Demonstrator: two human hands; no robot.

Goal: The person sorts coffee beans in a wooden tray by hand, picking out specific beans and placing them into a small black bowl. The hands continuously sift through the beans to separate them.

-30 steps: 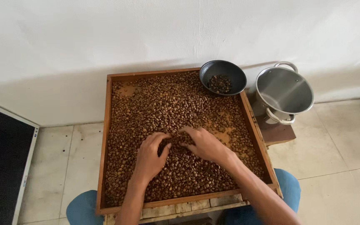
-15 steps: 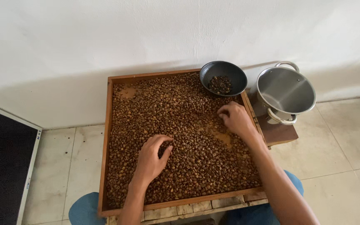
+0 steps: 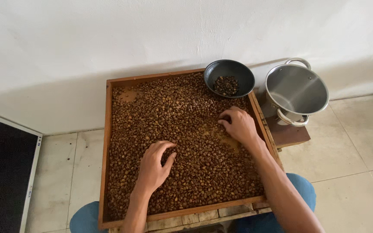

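Across the wooden tray (image 3: 107,142), brown beans (image 3: 169,112) lie spread, the left hand (image 3: 154,166) curled loosely on them mid-tray and the right hand (image 3: 238,124) pinching beans below the dark bowl (image 3: 229,71).

Your right hand (image 3: 238,125) has moved. A second ago it lay beside your left hand (image 3: 154,166) in the middle of the tray (image 3: 107,142), fingers in the beans (image 3: 169,112). Half a second ago it had gone up to the far right corner, just below the dark bowl (image 3: 229,77). Now it has dropped back a little toward you, resting on the beans near the right rim.
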